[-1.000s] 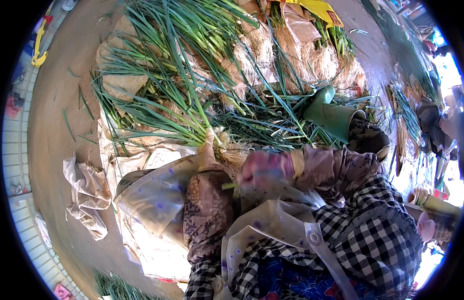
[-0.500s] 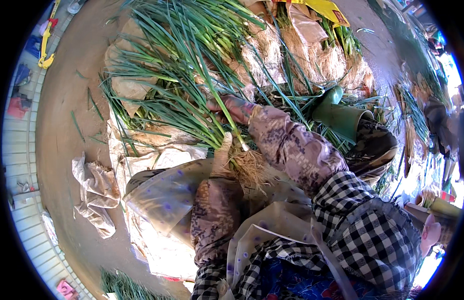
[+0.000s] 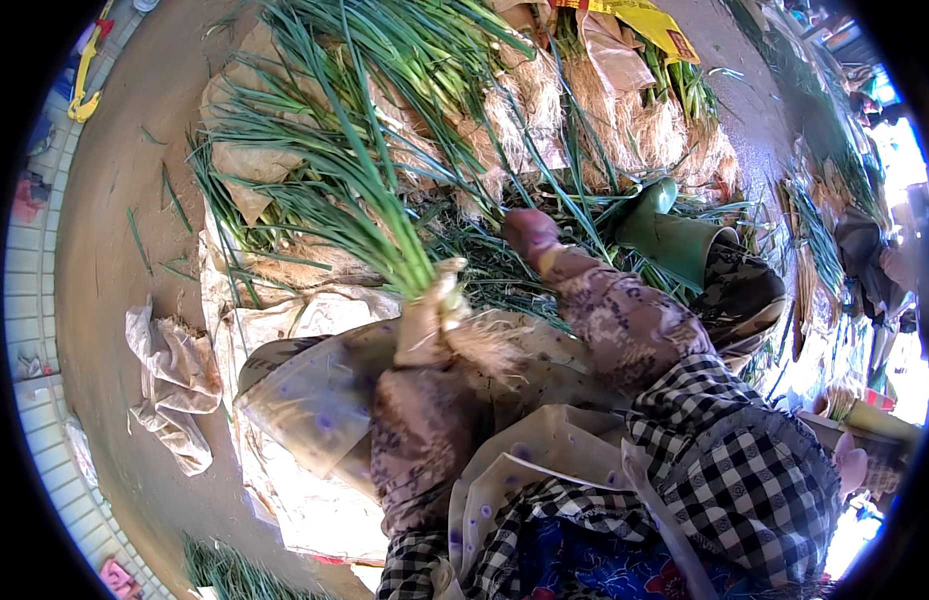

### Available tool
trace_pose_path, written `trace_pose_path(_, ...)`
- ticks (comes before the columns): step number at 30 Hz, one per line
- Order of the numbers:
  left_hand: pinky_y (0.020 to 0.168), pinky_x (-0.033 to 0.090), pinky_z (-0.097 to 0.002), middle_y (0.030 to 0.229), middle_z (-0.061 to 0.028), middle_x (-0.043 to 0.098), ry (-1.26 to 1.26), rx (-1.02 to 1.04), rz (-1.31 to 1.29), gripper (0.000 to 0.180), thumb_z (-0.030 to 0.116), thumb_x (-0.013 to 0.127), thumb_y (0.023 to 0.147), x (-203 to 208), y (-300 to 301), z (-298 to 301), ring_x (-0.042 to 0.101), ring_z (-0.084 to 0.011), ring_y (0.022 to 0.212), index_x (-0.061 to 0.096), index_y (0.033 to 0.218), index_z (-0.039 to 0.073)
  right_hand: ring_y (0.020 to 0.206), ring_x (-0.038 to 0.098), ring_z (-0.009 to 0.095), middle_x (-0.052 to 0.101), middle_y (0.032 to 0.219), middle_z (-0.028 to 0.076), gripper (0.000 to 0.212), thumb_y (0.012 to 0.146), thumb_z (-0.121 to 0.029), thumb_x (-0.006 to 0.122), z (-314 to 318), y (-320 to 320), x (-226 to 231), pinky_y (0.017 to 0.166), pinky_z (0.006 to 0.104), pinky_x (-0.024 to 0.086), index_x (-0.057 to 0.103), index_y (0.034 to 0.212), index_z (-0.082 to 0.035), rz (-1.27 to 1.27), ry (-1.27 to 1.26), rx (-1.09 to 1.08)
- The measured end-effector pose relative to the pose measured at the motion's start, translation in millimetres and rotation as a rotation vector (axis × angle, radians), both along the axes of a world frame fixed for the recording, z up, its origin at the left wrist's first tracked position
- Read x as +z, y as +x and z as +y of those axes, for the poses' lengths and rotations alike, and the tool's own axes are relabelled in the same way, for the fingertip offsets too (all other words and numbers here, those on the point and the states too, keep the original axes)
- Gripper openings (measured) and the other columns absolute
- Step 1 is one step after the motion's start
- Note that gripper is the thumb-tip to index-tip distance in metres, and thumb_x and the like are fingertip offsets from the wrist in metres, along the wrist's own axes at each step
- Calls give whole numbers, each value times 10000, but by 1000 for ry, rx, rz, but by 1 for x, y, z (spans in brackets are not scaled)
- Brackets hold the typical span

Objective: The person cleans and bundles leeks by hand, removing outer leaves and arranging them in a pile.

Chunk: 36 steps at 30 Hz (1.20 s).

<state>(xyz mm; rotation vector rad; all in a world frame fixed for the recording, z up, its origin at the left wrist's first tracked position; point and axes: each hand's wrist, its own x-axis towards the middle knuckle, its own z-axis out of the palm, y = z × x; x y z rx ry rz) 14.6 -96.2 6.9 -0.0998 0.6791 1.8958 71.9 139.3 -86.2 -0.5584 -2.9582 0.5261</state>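
My left hand, in a pale glove, is closed around a bunch of scallions just above their roots. The green leaves point up and away from me, and the pale stringy roots stick out to the right over my lap. Farther out, my right hand, reddish and slightly blurred, is closed beside dark loose leaves. Its fingertips meet the lower end of some green stalks; what they grip is hidden. A large heap of scallions lies beyond both hands.
Tied-looking bundles with long roots lie at the far side under a yellow bag. A green boot stands right of my right hand. A crumpled beige sack lies on the floor at left. A clear spotted plastic apron covers my lap.
My right hand has left the bunch and moved right, away from my left hand. The bunch in my left hand has turned more upright, its stalks now gathered closely together.
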Motion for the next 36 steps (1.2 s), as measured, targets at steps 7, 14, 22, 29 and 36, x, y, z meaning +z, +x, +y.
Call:
trace_pose_path(7,411,339,-210,523,44,422,781,97,265,333,137,466,879,63,-60,-27,387,-69,412,420,1187,20,765,603,269,626,823,101,161,719,-227,568,120,157,-108,617,384,484,650,767,-97,-646,263,101)
trace_pose_path(14,528,364,-234,519,58,366,141,384,49,332,139,443,888,62,-26,-23,358,-68,441,389,1194,24,847,567,300,590,871,140,395,723,-336,632,40,20,-10,720,373,466,553,1042,-118,15,-86,-45)
trace_pose_path(22,474,316,-212,524,49,381,106,289,12,281,137,463,877,28,-41,-24,356,-62,443,447,1135,29,813,577,329,581,917,163,345,705,-192,608,34,-25,-54,632,406,476,575,1032,-89,-617,-42,157)
trace_pose_path(29,459,322,-221,533,31,375,-23,342,82,298,126,488,860,30,-32,-44,358,-84,434,457,1128,0,762,584,341,596,826,129,199,775,-157,485,5,86,-50,665,405,475,616,924,-130,-371,-40,111)
trace_pose_path(36,467,336,-196,522,62,351,-312,520,257,102,141,479,874,78,-31,-47,354,-55,439,474,794,79,759,600,283,604,795,128,226,732,-219,578,36,43,-11,676,368,477,615,895,-66,-870,149,333)
